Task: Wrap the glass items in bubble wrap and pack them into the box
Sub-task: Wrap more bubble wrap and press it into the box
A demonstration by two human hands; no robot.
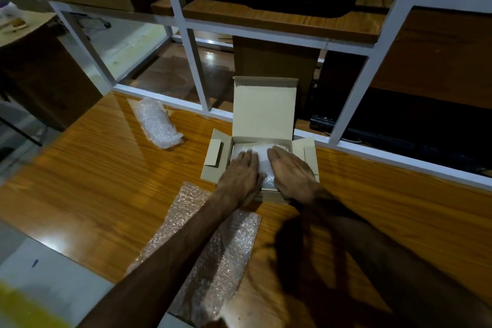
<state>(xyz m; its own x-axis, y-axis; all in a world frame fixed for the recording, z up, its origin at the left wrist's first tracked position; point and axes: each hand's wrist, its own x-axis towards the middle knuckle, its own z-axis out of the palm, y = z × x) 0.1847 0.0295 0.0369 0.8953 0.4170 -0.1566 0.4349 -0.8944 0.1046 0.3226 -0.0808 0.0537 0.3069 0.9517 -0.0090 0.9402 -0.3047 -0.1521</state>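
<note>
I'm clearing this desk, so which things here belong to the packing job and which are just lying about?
Part of the job:
box, lid up
wrapped bundle in it, under both flat hands, left hand, right hand
second bundle on the desk
flat bubble wrap

Lying about:
blue pen

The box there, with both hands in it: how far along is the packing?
One wrapped bundle already sits in the open cardboard box. Both the left hand and right hand press flat on it, settling it in. Left to do: a second bubble-wrapped bundle lies on the wooden table outside the box, a loose bubble wrap sheet lies unused, and the lid stands open.
</note>
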